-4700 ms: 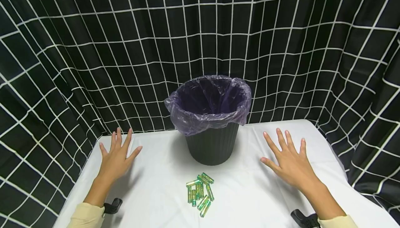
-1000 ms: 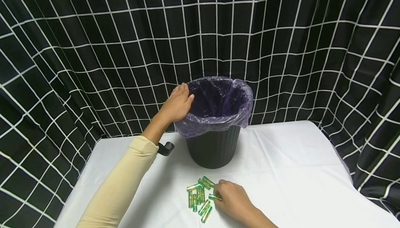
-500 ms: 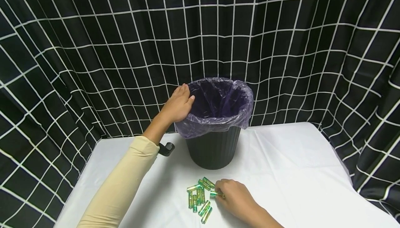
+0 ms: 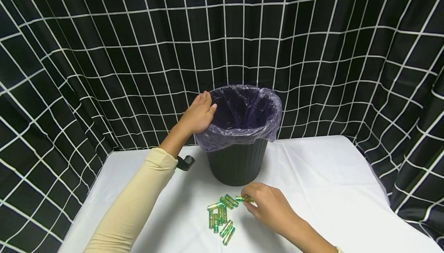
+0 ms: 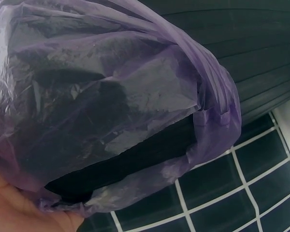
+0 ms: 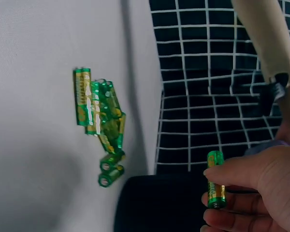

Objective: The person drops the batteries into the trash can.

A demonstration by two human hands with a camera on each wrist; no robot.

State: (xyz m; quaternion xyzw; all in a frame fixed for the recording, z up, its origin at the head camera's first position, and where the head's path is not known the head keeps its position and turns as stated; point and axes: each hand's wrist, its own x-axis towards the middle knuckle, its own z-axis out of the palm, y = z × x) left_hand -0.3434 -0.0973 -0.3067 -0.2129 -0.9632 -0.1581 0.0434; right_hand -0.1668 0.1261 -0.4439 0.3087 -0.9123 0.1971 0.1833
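Note:
A black ribbed bin [image 4: 237, 164] lined with a purple plastic bag [image 4: 243, 110] stands at the back middle of the white table [image 4: 329, 191]. My left hand [image 4: 198, 115] grips the bin's left rim over the bag [image 5: 111, 116]. Several green and gold batteries [image 4: 220, 216] lie in a loose pile in front of the bin. My right hand [image 4: 263, 205] pinches one green battery [image 4: 243, 198] just above the table, right of the pile. In the right wrist view the held battery [image 6: 215, 180] sits between thumb and fingers, with the pile [image 6: 99, 116] lying on the cloth.
A black curtain with a white grid [image 4: 104, 52] hangs behind and on both sides of the table. A small black device [image 4: 185, 163] is strapped under my left wrist. The table's right edge [image 4: 378, 176] runs close to the curtain.
My right hand has lifted one battery off the pile and moved it up towards the bin. My left hand keeps its hold on the bin's rim.

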